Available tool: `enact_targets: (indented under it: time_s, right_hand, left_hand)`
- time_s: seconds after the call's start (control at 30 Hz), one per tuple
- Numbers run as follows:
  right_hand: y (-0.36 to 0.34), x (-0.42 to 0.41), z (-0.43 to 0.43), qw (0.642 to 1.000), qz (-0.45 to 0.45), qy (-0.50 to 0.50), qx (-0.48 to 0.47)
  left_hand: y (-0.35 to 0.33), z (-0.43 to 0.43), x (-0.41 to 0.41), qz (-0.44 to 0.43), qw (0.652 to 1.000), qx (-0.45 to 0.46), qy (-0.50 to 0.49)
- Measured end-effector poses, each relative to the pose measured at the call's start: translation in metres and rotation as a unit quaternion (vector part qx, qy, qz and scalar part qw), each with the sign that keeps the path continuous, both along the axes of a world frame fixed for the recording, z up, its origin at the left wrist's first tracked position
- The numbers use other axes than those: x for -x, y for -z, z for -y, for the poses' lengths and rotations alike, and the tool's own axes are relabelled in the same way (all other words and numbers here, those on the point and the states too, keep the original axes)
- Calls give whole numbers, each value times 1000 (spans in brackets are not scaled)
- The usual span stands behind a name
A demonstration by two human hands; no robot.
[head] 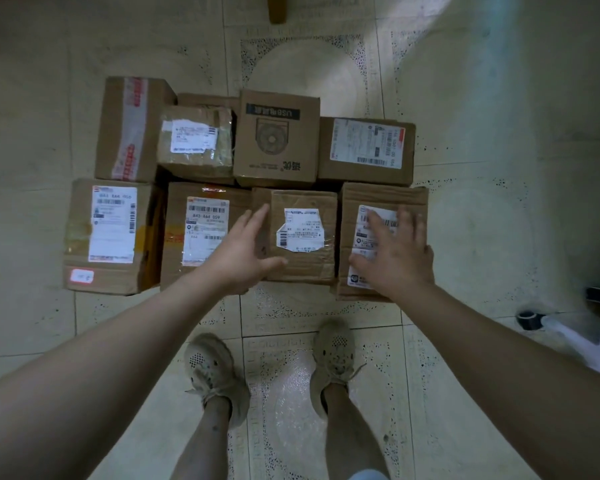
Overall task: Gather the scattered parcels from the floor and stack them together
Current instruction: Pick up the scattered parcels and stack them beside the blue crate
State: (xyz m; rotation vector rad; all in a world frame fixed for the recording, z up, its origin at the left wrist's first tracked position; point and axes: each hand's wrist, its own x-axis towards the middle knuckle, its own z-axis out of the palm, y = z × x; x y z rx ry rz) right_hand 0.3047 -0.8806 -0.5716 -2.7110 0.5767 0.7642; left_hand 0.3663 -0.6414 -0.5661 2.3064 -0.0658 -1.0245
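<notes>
on the pale tiled floor (pixel 465 237), cardboard parcels (pixel 111 233) sit packed in two rows, all taped shut so their contents are hidden. the torn-label box (pixel 312 268) is in the near row; the fan-printed box (pixel 276 140) stands just behind it, the wide-label box (pixel 177 216) touches its left side and the creased box (pixel 381 195) sits just to its right. brown, scuffed, most carry white shipping labels. left hand (pixel 239 252) hovers at the torn-label box's left edge, fingers straight and spread, holding nothing. right hand (pixel 397 254), blurred, is spread flat over the creased box's label; contact cannot be told.
</notes>
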Motion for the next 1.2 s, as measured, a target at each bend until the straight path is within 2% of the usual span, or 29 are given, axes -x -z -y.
enact_targets:
  time_s: [0.1,0.23,0.43,0.57,0.7,0.8,0.9,0.97,1.2]
  right_hand:
    - [5,1,-3,1000,4,-12,18]
    - [10,-1,0,999,25,-11,22]
    - [9,10,-1,999,29,-31,17]
    - [5,-4,-2,997,48,-57,9]
    - [7,-53,1,995,81,-56,14]
    - [16,-96,10,996,61,-60,19]
    - [27,-120,19,998,-14,-59,18]
    - [32,-122,21,997,-49,-58,8]
    - [23,-116,19,996,-51,-71,13]
  left_hand:
    - [7,10,5,-19,994,-35,99]
    - [17,14,10,3,996,-30,81]
    - [12,5,15,113,965,-100,215]
    - [6,9,-14,203,959,-108,164]
    - [8,23,-80,280,936,-161,141]
    - [17,34,-117,231,935,-214,164]
    - [30,39,-126,166,947,-231,152]
    - [35,37,-121,166,949,-225,144]
    - [26,32,-118,179,946,-222,154]
